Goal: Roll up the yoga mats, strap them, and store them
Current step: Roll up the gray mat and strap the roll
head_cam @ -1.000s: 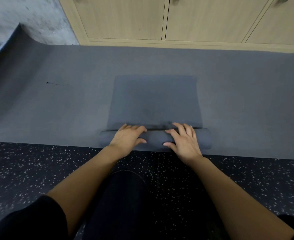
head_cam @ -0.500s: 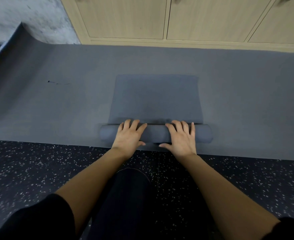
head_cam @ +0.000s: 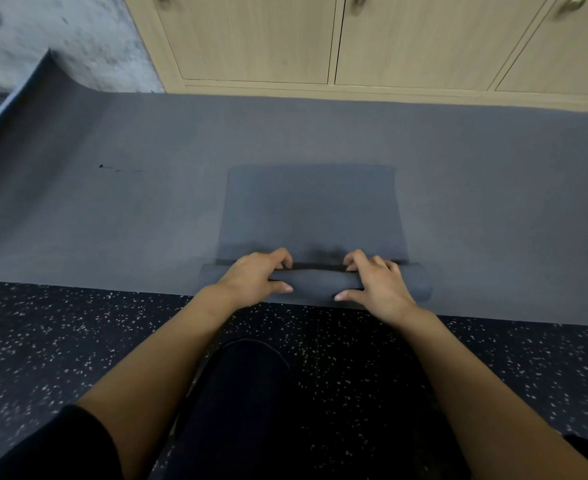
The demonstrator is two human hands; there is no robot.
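Note:
A small blue-grey yoga mat (head_cam: 311, 206) lies flat on a much wider grey mat (head_cam: 112, 209), with its near end wound into a roll (head_cam: 315, 282). My left hand (head_cam: 256, 273) grips the roll left of centre, fingers curled over its far side and thumb on the near side. My right hand (head_cam: 377, 278) grips it right of centre in the same way. Both ends of the roll stick out past my hands.
Light wooden cabinet doors (head_cam: 406, 36) run along the back, just beyond the wide mat. The wide mat's left end (head_cam: 43, 74) curls up against a grey wall. Dark speckled floor (head_cam: 60, 341) lies near me, with my dark-clothed knee (head_cam: 244, 393) between my arms.
My fingers went from lying flat across the roll to curling over its far side, with thumbs tucked on the near side. The roll stays in about the same place.

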